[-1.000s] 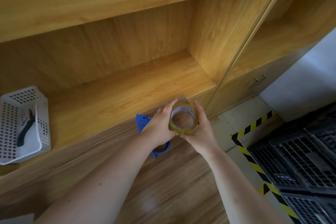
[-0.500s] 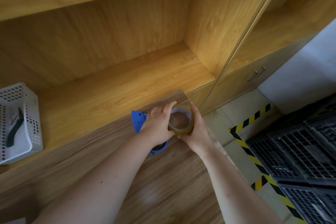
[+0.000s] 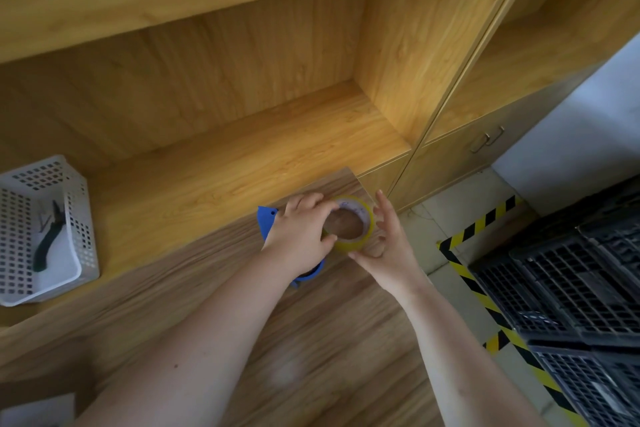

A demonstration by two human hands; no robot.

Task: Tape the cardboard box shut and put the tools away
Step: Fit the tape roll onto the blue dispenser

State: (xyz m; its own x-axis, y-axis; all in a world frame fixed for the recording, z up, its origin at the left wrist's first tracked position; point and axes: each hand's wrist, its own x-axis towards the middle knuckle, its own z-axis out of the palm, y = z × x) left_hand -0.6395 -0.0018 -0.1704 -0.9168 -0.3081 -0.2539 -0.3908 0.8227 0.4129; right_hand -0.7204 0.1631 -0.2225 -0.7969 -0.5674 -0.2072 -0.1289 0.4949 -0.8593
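A roll of clear yellowish tape (image 3: 353, 243) is held above the wooden table's far right corner. My left hand (image 3: 301, 236) grips its left side, fingers over the rim. My right hand (image 3: 388, 246) cups its right side from below, fingers spread. A blue tape dispenser (image 3: 266, 222) lies on the table under my left hand, mostly hidden by it. No cardboard box is in view.
A white perforated basket (image 3: 76, 218) on the shelf at left holds pliers with dark green handles (image 3: 48, 243). The wooden table (image 3: 311, 340) abuts an open cabinet shelf (image 3: 225, 163). Black plastic crates (image 3: 571, 288) and yellow-black floor tape (image 3: 460, 243) are at right.
Both hands stay on the tape roll; the fingers shift slightly around it. The camera view moves a little, so the basket sits differently in the frame.
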